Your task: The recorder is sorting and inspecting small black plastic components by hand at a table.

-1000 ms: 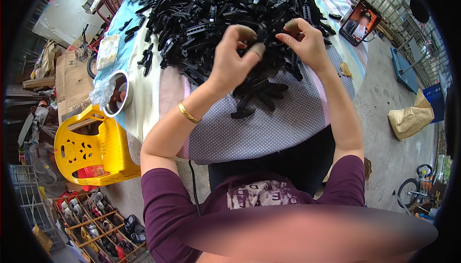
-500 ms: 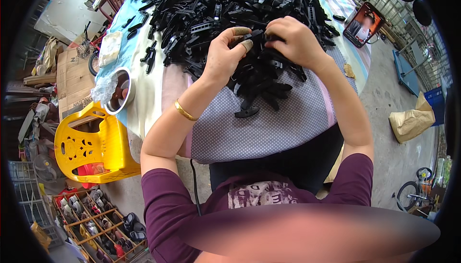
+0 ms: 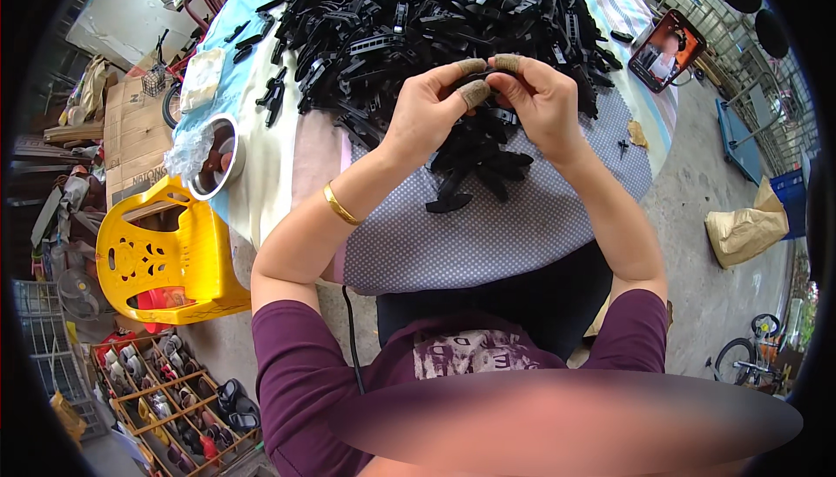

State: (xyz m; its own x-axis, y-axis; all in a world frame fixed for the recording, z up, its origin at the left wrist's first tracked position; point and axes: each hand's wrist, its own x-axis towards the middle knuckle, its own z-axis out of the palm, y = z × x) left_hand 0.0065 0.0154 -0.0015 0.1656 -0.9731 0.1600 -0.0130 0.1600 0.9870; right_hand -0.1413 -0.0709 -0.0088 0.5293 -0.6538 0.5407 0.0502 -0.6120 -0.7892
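Observation:
Both hands meet over the near side of a big heap of black plastic clip-like parts (image 3: 409, 20). My left hand (image 3: 428, 110) pinches a small black plastic part (image 3: 484, 77) between thumb and forefinger, which wear tan finger wraps. My right hand (image 3: 544, 110) closes on the same part from the other side, its thumb bent in and its forefinger wrapped too. The fingers hide most of the part. Below the hands, a smaller cluster of curved black pieces (image 3: 470, 172) lies on the dotted grey cloth (image 3: 461, 251).
A metal bowl (image 3: 235, 172) with a plastic bag stands at the table's left edge, beside a yellow chair (image 3: 196, 251). At the right edge a phone (image 3: 666, 50) is propped up. A tan scrap (image 3: 637, 134) and a tiny black piece (image 3: 623, 144) lie on the cloth.
My right hand has turned and come in against the left fingertips, gripping the part with thumb and forefinger. A tiny black piece now shows on the cloth at right.

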